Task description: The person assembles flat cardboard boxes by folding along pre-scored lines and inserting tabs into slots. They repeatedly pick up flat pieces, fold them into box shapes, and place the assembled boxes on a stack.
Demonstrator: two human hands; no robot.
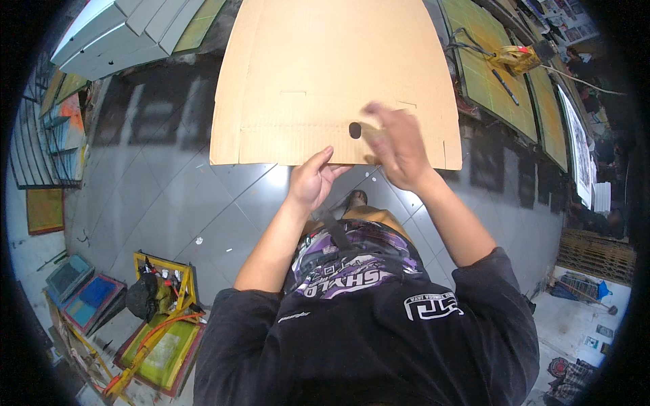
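Note:
A large flat brown cardboard sheet [325, 74] stretches away in front of me, with small slits and a dark oval hole [355, 130] close to its near edge. My left hand [313, 180] grips that near edge, thumb on top and fingers partly hidden underneath. Just right of the hole, my right hand [399, 145] hovers over or touches the sheet. Its fingers are smeared by motion, so whether they hold anything cannot be told.
White boxes [122, 34] are stacked at the far left. Framed screens [491, 68] line the right, with a yellow tool [518, 59] and a pen-like stick [505, 86] on them. A yellow rack [166, 291] and more frames [162, 355] stand lower left. Scraps dot the grey tiled floor [162, 196].

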